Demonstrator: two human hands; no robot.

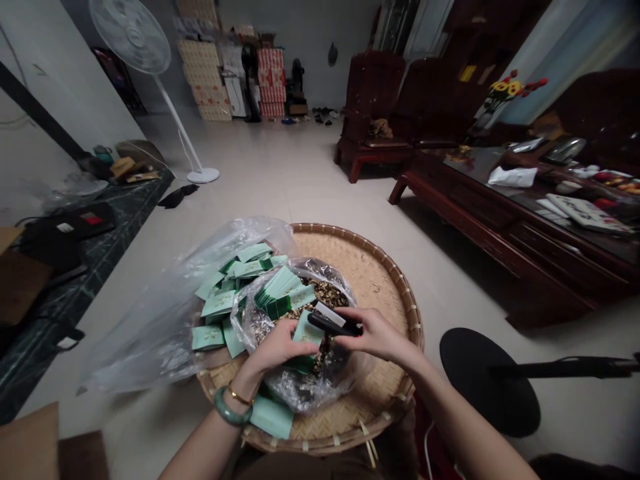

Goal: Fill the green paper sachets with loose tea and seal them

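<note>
My left hand (284, 347) is closed on a small mint-green paper packet (306, 328), thumb across its front. My right hand (373, 331) grips a black stapler (332, 320), whose front end meets the packet's upper right edge. Both are above a clear plastic bag (305, 395) holding dark and pale dried bits (330, 291). A fanned stack of green packets (281, 288) lies on those bits. More packets (219, 303) are heaped to the left in a larger clear bag (165, 313). One flat packet (271, 417) lies near the front rim.
A round woven bamboo tray (387, 293) bears the bags. Right of it is a black round stand base (487, 383) with a pole; beyond stands a dark wooden table (465, 227). A marble ledge (110, 253) and a white fan (203, 175) are at left, a cardboard box (30, 440) at lower left.
</note>
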